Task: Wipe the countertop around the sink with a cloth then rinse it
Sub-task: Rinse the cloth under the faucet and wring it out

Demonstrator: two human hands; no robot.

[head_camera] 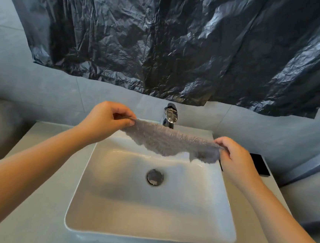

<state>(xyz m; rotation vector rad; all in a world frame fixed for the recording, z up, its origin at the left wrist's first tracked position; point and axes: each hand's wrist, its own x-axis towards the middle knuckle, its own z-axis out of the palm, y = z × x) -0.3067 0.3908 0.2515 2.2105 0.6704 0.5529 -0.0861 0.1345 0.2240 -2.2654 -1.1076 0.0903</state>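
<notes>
A fluffy grey cloth (170, 141) hangs stretched over the back of the white rectangular sink (84, 175). My left hand (105, 117) pinches its left corner between thumb and fingers. My right hand (233, 157) pinches its right corner. The cloth sags between the hands, just in front of the chrome tap (170, 115). No water is seen running from the tap. The grey countertop (38, 198) surrounds the sink on all sides.
A round metal drain (155, 177) sits in the basin's middle. A flat black object (260, 165) lies on the counter at the back right. Crumpled black plastic sheeting (181, 45) covers the wall above the tap. Grey tiles line the wall.
</notes>
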